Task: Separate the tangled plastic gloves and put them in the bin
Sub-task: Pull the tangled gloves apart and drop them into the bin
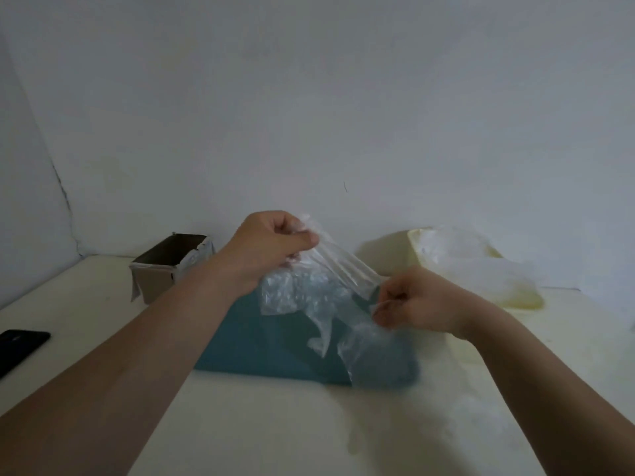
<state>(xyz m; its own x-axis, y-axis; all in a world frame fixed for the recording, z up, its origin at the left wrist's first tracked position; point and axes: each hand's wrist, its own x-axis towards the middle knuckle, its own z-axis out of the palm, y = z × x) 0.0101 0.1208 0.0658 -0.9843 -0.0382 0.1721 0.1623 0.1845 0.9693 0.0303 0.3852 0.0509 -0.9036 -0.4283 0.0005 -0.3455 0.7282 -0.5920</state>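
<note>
A clump of clear plastic gloves (309, 297) hangs in the air above a teal mat (268, 345). My left hand (271, 245) pinches one end of the clump up high. My right hand (415, 300) grips another part lower and to the right, so a band of plastic is stretched taut between the two hands. Loose glove fingers dangle below toward the mat. A small cardboard bin (171, 266) with an open top stands at the back left, apart from both hands.
A pale yellow tray (515, 297) holding more clear plastic (481, 262) sits at the back right. A black phone (20, 348) lies at the left edge of the white table (275, 424). A wall rises close behind.
</note>
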